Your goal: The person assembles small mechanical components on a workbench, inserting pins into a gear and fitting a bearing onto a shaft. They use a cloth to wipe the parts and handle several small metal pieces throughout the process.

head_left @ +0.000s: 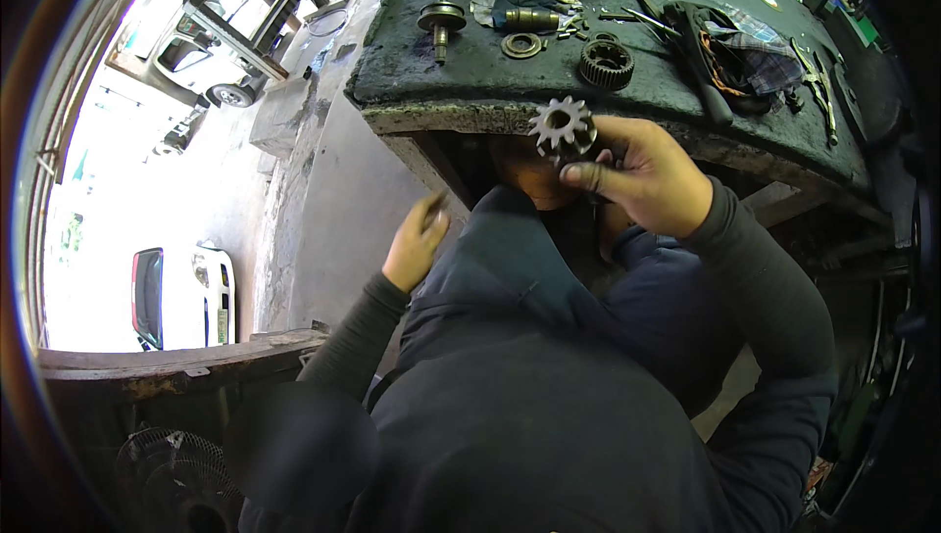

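Observation:
My right hand (642, 175) grips a steel pinion gear (561, 120) with thick teeth and a round centre hole, held up just in front of the workbench edge. The thumb and fingers close on its lower side. Lower and to the left, my left hand (417, 247) is raised beside my knee, its fingers drawn together. The fingertips are dark and slightly blurred, so whatever may be between them cannot be made out. Nearest the held gear on the workbench (412, 77) lies a ring gear (606, 64) with fine teeth.
A shaft with a disc (441, 22), a flat bearing ring (522, 45), a cylindrical metal part (532, 20) and small rollers lie on the bench. Farther right are a dark tray (701, 38) with a checked cloth (774, 63) and pliers (818, 92). A fan (176, 464) stands lower left.

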The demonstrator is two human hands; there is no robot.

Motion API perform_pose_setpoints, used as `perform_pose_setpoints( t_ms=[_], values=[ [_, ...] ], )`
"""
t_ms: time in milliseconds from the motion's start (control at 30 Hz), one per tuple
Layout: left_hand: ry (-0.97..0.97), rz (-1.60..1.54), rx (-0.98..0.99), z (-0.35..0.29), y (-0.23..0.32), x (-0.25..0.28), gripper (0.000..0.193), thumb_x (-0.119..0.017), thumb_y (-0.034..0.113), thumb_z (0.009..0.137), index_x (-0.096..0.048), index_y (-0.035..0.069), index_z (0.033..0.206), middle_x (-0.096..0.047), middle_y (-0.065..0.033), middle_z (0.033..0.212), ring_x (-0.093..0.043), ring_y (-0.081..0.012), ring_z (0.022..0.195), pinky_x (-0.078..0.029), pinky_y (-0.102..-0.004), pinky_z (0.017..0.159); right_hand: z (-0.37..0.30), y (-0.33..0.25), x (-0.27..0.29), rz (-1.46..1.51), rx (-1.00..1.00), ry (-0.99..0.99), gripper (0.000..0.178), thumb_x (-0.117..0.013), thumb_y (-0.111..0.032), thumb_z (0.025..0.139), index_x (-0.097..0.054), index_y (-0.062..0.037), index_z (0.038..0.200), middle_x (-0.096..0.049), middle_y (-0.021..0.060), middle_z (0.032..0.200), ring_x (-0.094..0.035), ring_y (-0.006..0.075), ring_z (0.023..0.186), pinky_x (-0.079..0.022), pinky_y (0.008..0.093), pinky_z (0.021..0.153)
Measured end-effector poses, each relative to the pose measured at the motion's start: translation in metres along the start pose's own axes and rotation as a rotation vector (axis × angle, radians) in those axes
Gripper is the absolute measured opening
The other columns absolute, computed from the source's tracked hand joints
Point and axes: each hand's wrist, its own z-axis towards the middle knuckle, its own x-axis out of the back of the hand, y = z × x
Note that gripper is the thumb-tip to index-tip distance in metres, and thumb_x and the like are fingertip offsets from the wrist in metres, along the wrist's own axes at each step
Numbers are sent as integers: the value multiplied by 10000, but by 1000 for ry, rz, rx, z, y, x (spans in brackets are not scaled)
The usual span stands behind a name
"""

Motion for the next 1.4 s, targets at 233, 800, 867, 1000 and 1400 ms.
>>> perform_pose_setpoints(
  t_ms=[233, 800, 867, 1000, 1400],
  values=[
    [-63, 467, 524, -92, -84, -11, 719, -533, 565, 932, -529, -98, 1210, -599, -338, 1157, -565, -438, 1147, -441, -446, 960, 7, 16, 47, -505, 19, 239, 266, -581, -234, 986, -546, 5, 1097, -627, 186, 853, -579, 307, 725, -475, 373, 702],
    [-123, -666, 731, -147, -78, 39, 341, -548, 242, 1006, -624, -78, 1093, -690, -70, 982, -618, -128, 856, -501, -275, 817, -18, 18, 106, -1523, -309, 328, 122, -597, -130, 882, -532, -50, 947, -657, 192, 870, -644, 391, 854, -497, 493, 708],
    [-86, -956, 856, -149, -120, 38, 336, -551, 221, 1001, -606, -79, 1141, -690, -83, 1044, -630, -135, 912, -505, -277, 849, -21, 18, 106, -1461, -281, 332, 134, -608, -162, 877, -547, -62, 941, -659, 193, 839, -649, 388, 850, -503, 496, 707],
    [-294, -650, 738, -130, -76, 31, 240, -585, 133, 969, -610, -61, 1108, -680, -67, 1082, -631, -125, 969, -508, -272, 885, -19, 14, 101, -1311, -99, 594, 151, -624, -181, 870, -548, -77, 949, -662, 185, 832, -646, 393, 854, -500, 506, 702],
    [294, -1024, 718, -140, -86, 7, 224, -569, -47, 898, -640, -21, 1109, -699, -129, 998, -682, -220, 865, -581, -367, 802, -24, 31, 100, -1294, -130, 461, 210, -645, -84, 857, -553, -40, 1040, -642, 210, 880, -611, 433, 877, -479, 483, 707]
  ],
)
